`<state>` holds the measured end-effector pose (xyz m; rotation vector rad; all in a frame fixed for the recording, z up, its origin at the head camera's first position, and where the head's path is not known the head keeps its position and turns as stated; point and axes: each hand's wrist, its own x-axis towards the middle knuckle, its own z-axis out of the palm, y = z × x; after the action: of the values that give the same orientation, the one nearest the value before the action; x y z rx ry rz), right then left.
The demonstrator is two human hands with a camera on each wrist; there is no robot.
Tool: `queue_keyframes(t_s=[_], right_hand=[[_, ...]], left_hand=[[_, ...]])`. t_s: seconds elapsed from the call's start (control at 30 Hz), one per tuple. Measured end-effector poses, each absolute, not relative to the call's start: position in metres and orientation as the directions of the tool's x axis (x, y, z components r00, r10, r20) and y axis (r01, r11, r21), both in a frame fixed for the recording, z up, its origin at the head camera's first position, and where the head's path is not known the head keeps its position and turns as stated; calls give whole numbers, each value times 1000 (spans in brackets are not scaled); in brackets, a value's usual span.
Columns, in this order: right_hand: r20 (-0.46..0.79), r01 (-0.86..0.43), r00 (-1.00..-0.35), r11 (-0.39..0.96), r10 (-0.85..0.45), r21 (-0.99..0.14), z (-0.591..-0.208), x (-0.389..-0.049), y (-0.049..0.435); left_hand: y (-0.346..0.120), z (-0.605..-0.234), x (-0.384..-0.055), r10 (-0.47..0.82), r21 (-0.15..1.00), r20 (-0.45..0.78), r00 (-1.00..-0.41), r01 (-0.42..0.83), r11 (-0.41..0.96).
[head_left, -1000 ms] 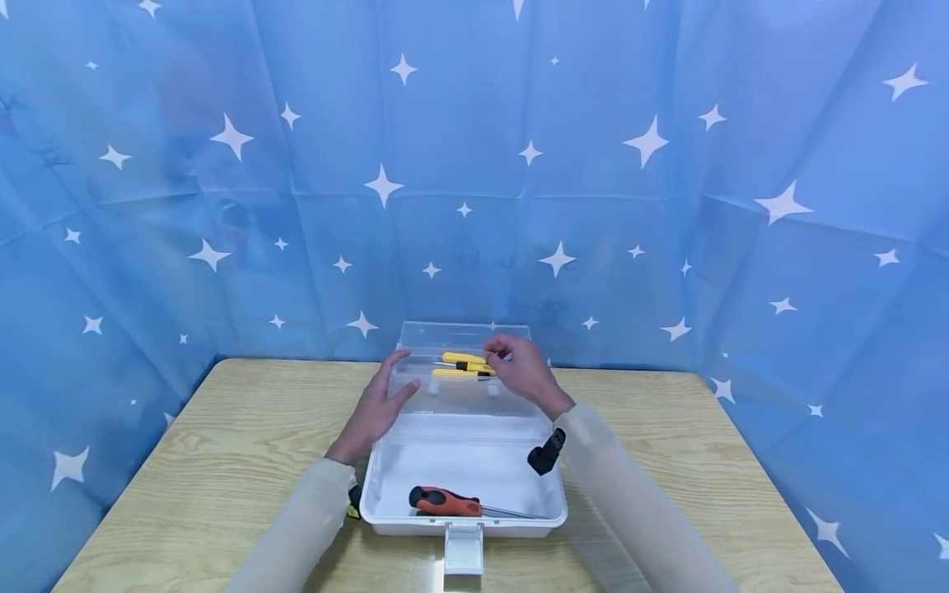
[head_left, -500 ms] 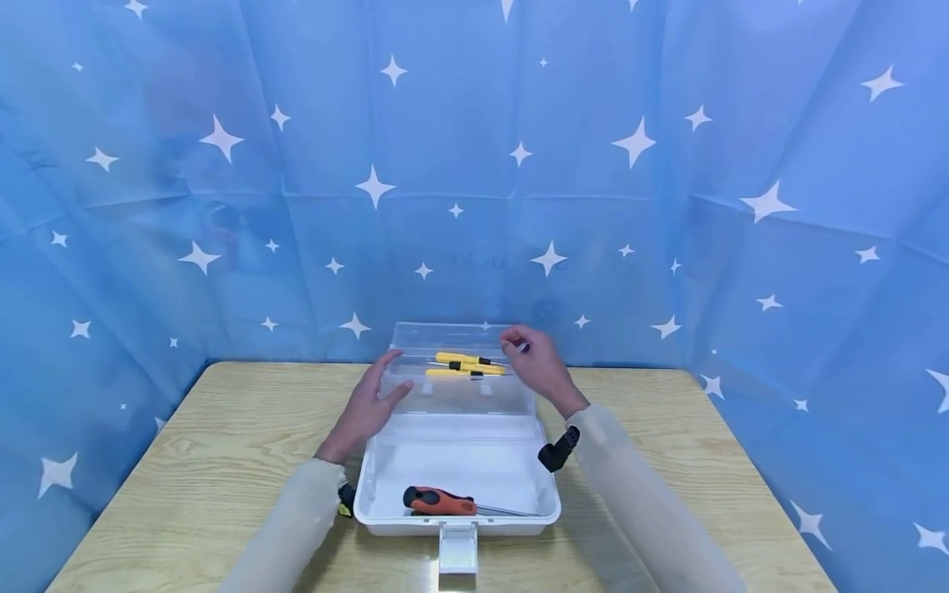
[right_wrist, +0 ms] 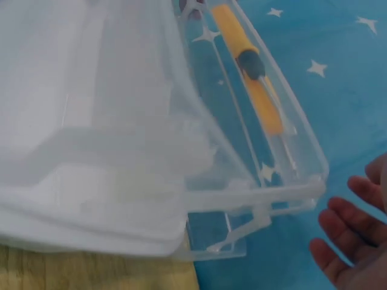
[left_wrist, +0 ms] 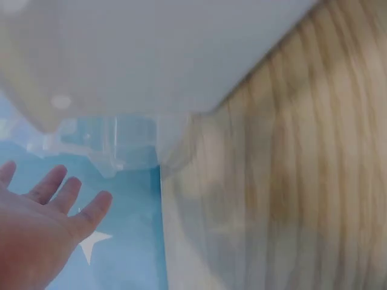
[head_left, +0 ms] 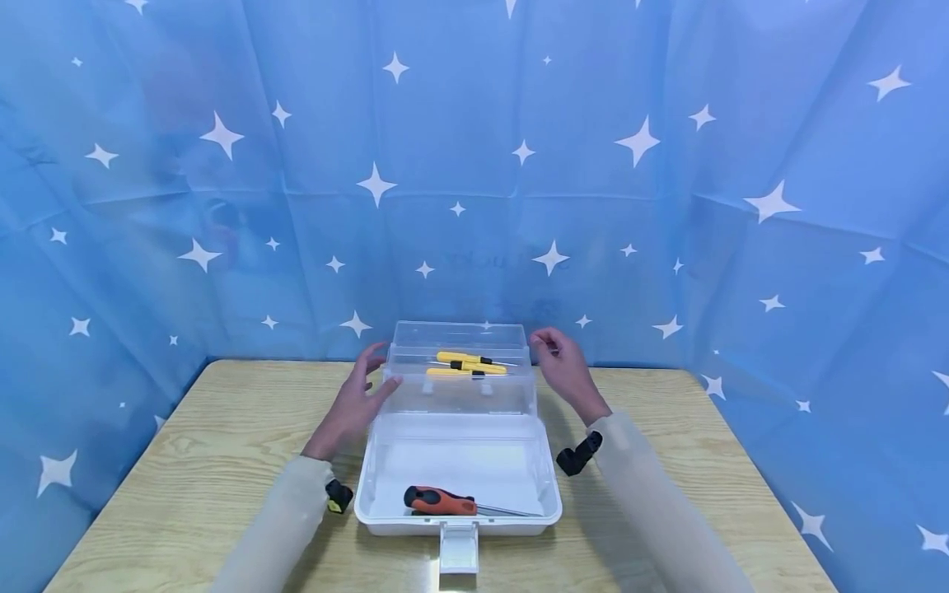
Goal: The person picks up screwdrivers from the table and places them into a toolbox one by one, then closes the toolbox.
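A white toolbox (head_left: 460, 527) stands with its clear upper tray (head_left: 460, 399) raised at the back. Several yellow-handled screwdrivers (head_left: 474, 367) lie in that tray, one also plain in the right wrist view as a screwdriver (right_wrist: 234, 30). In the white base rests a bigger orange-and-black screwdriver (head_left: 442, 501). My left hand (head_left: 353, 405) is beside the tray's left end, fingers spread, holding nothing; the left wrist view shows the same hand (left_wrist: 42, 226). Beyond the right end, my right hand (head_left: 567, 375) hangs loosely curled; no object shows by its fingers (right_wrist: 344, 223).
Under the toolbox is a wood-grain table (head_left: 237, 445). A white latch (head_left: 459, 550) hangs at the box front. Behind the table's back edge stands a blue curtain (head_left: 460, 231) with white stars. Each wrist carries a small black camera (head_left: 578, 455).
My right hand has drawn away from the yellow screwdrivers and off to the right of the tray. My left hand has shifted slightly left, off the tray's end. The screwdrivers stay in the tray.
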<state>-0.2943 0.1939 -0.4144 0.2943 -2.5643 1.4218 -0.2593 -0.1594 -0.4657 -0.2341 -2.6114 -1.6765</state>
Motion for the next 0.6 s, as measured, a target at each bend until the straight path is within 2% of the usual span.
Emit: queue_keyframes(t_s=[0.2,0.43,0.6], right_hand=[[190,-185,-981,500,-40,-846,-428,-299,207],[-8,-20,-996,319,-86,-948,-441,-303,215],[-143,102,-983,299,-118,-949,-452,-305,217]], left_hand=[[-170,-469,-264,104,937,73,-992,104,333],[-178,-480,-273,131,978,-17,-991,11,208],[-178,-487,-276,173,984,-55,-983,-24,177]])
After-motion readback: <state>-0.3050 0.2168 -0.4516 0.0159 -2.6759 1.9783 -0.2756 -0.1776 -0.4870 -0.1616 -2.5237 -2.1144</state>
